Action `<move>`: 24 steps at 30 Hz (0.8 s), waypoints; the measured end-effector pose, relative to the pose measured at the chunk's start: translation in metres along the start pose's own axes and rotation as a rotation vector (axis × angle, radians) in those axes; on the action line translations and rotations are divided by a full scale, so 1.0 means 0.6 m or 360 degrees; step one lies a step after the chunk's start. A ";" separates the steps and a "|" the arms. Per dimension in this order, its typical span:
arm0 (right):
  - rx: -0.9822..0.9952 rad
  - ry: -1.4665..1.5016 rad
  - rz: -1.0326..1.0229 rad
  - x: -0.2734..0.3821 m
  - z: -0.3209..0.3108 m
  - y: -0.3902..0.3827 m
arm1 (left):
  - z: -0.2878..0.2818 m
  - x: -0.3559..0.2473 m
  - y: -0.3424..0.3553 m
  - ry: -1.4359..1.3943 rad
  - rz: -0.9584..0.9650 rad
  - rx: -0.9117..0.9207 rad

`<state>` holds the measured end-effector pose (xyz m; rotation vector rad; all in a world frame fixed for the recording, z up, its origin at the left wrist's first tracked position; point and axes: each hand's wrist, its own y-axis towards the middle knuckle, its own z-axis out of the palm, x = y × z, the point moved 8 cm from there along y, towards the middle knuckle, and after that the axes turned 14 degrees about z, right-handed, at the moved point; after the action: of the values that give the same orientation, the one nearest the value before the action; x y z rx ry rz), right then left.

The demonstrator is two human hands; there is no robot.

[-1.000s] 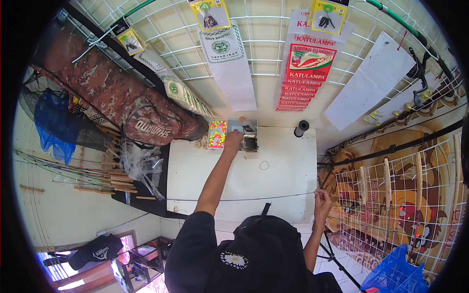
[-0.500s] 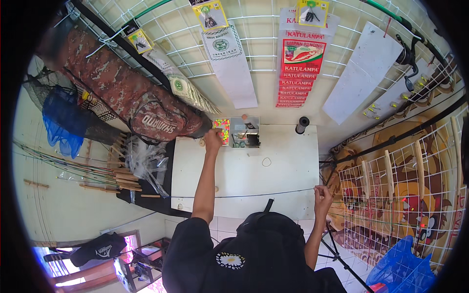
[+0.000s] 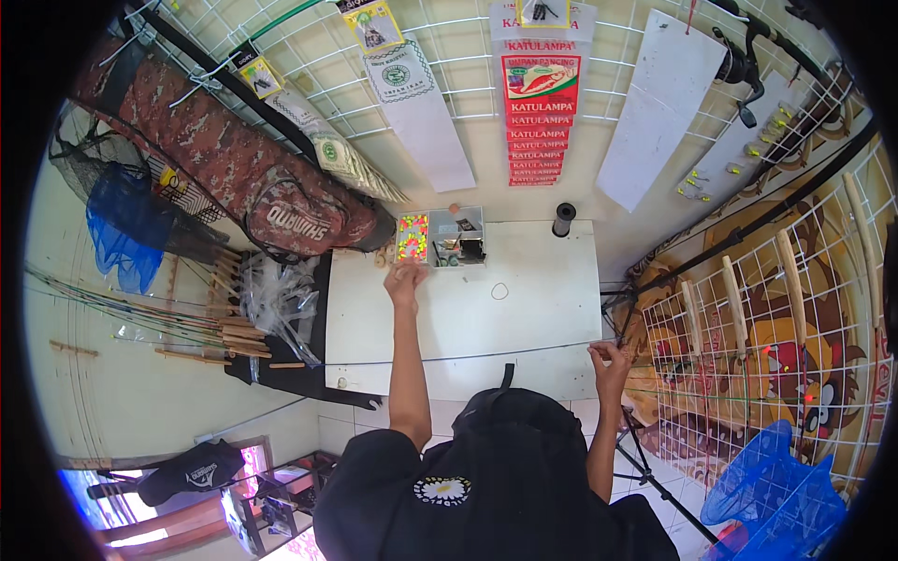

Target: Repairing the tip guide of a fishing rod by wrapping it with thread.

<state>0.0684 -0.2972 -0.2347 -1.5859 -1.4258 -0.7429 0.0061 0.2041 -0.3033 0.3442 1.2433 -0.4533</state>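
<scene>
My right hand (image 3: 610, 363), at the right edge of the white table, pinches the thin tip end of a slender dark fishing rod (image 3: 468, 357). The rod runs across the table's near part to the left. My left hand (image 3: 404, 280) is raised over the far left of the table with its fingers drawn together. Whatever they hold, if anything, is too small to make out. Just beyond it stands a divided clear box (image 3: 457, 265). Small pink, yellow and green pieces (image 3: 412, 236) fill its left compartment, and assorted small items lie in the right one.
On the white table (image 3: 524, 323) lie a small thread-like loop (image 3: 499, 292) and a dark cylinder (image 3: 563, 220) stands at the back. A camouflage rod bag (image 3: 281, 210) leans at left. Wall grids hold packets, a reel (image 3: 739, 65) and blue nets (image 3: 776, 486).
My left hand has drawn back from the box's left side toward me. My right hand still pinches the rod. The whole view has shifted slightly.
</scene>
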 end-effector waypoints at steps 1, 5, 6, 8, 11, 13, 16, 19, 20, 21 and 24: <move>0.0001 -0.0006 0.0007 -0.002 -0.002 -0.002 | 0.004 0.011 -0.029 0.0011 -0.0076 0.0038; 0.0010 -0.0100 -0.0043 0.000 -0.015 -0.011 | 0.087 0.021 -0.163 -0.0035 -0.0323 0.0218; 0.0041 -0.0165 -0.0110 0.015 -0.015 -0.015 | 0.099 0.023 -0.194 -0.0069 -0.0355 0.0242; 0.0016 -0.0299 -0.0174 0.026 -0.021 -0.016 | 0.129 0.032 -0.248 -0.0041 -0.0441 0.0358; 0.0125 -0.0182 -0.0149 0.007 -0.011 -0.007 | 0.175 0.048 -0.322 -0.0087 -0.0586 0.0536; 0.0167 -0.0035 -0.0041 0.002 -0.009 -0.004 | 0.199 0.064 -0.363 -0.0064 -0.0710 0.0633; 0.0181 -0.0053 -0.0028 0.009 -0.014 -0.005 | 0.233 0.066 -0.410 -0.0066 -0.0741 0.0755; 0.0177 -0.0087 -0.0101 0.004 -0.017 -0.002 | 0.270 0.056 -0.446 -0.0088 -0.0807 0.0923; 0.0178 -0.0106 -0.0089 0.006 -0.016 -0.004 | 0.280 0.049 -0.456 -0.0135 -0.0812 0.0949; 0.0175 -0.0109 -0.0075 0.004 -0.018 -0.003 | 0.290 0.040 -0.465 -0.0132 -0.0827 0.0953; 0.0182 -0.0025 -0.0069 0.010 -0.021 -0.004 | 0.314 0.015 -0.483 -0.0208 -0.0773 0.0998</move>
<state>0.0685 -0.3059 -0.2234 -1.4805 -1.4912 -0.6635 0.0166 -0.1390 -0.2589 0.5313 1.0282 -1.2742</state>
